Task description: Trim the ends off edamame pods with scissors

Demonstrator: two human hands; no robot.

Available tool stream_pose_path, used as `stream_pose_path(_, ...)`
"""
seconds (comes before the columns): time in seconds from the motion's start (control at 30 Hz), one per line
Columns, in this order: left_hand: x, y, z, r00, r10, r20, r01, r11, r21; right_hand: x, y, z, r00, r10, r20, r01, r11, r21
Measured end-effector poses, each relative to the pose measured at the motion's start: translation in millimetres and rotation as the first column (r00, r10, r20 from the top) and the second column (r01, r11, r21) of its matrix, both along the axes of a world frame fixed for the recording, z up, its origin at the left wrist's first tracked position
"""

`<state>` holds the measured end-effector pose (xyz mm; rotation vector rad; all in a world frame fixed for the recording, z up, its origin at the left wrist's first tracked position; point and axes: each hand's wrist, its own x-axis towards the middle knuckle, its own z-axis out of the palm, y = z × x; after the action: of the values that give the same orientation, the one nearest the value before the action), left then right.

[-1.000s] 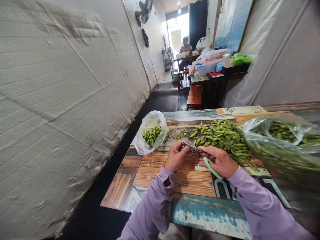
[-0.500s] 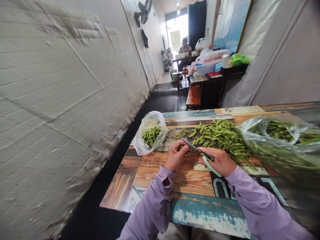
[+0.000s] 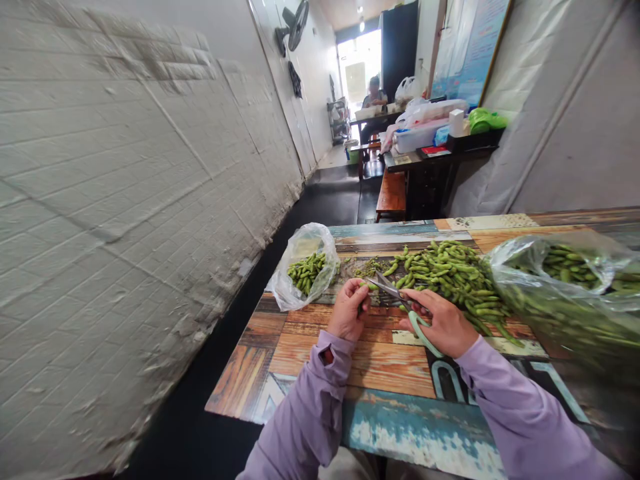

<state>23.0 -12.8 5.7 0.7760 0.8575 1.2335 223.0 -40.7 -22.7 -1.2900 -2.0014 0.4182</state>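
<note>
Wall fan (image 3: pixel 295 23), wooden bench (image 3: pixel 391 193), seated person (image 3: pixel 375 93), brick wall (image 3: pixel 125 200)

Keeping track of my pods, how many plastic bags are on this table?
2. A small bag lies at the left edge of the table, beside the loose pods; a big bag lies at the right. Others may be out of frame.

On the desk (image 3: pixel 380 373), a small bag of pods (image 3: pixel 305 267) is set at the far left corner, and a large bag of pods (image 3: pixel 565 287) along the right edge. Between them, toward the far edge, a loose pile of pods (image 3: pixel 450 273) is spread, with scraps (image 3: pixel 367 267) just left of it. Nearer the middle, the left grip (image 3: pixel 350 313) and right grip (image 3: pixel 443 327) are placed side by side, with a single pod (image 3: pixel 367 287) held in the left and scissors (image 3: pixel 400 300) in the right. A bench (image 3: pixel 393 193) is found beyond the far edge.
</note>
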Motion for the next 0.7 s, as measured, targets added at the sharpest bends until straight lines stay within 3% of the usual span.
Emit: stream_pose_path(0.7,3.7,-4.6,2.6,0.999,-0.022,0.024,0.022,1.0,-0.008,-1.2,-1.5,-1.3,0.999,0.043,0.006,-0.044,0.999,0.031)
